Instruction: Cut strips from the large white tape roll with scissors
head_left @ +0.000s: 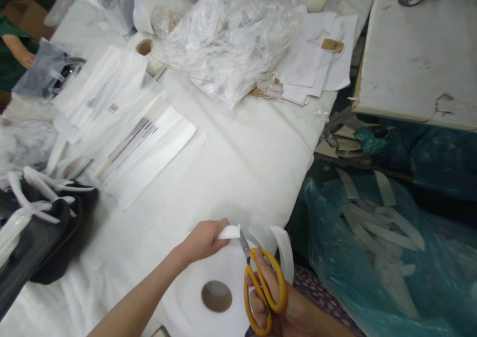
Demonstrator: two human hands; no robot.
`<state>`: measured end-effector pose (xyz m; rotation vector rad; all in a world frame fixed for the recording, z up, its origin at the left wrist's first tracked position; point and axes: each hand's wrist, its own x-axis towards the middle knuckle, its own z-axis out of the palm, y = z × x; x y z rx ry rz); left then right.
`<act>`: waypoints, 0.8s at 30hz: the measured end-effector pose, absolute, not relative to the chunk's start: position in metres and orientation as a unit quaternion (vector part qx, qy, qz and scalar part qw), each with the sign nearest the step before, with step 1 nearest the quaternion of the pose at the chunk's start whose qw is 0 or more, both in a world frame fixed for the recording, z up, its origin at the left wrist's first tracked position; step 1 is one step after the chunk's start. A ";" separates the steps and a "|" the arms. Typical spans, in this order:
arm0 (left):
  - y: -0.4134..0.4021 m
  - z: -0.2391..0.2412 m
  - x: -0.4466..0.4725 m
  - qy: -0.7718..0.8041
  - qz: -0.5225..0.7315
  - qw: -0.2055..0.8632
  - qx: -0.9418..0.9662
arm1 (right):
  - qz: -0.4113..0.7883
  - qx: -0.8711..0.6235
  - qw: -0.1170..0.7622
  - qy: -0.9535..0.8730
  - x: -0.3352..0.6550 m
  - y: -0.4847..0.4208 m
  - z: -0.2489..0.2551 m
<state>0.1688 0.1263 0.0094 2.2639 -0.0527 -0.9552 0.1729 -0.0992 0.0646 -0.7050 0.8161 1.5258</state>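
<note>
Over the far edge of the white roll (186, 302): white strip (230, 232), left hand (206, 237) with its grip pinched on one end. Right hand (292, 307), at roll's right edge, grip wrapped round yellow-handled scissors (263, 286), blades at strip's other end. Roll flat on white-covered counter (246, 173). Left of roll, dark bags (74, 237); beyond it, printed sleeves (145, 148); farther right, blue plastic (324, 262) holding white pieces (389, 235).

Both forearms (149, 288) are bare; the dark purple clothing (313, 283) carries small pale spots.
</note>
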 end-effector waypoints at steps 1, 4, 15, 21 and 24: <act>0.129 0.007 0.168 -0.009 -0.363 0.344 0.866 | 0.660 -0.315 0.598 0.328 0.175 -0.102 0.065; 0.138 -0.005 0.166 0.017 -0.351 0.380 0.856 | 0.656 -0.454 0.567 0.206 0.198 -0.111 0.057; 0.154 -0.046 0.170 0.072 -0.308 0.493 0.811 | 0.221 -0.928 0.166 -0.250 0.293 -0.097 -0.004; 0.159 -0.041 0.168 0.118 -0.262 0.560 0.777 | 0.463 -0.759 0.345 -0.302 0.228 -0.051 -0.024; 0.161 -0.038 0.164 0.164 -0.219 0.605 0.748 | 0.486 -0.741 0.337 -0.319 0.221 -0.025 -0.037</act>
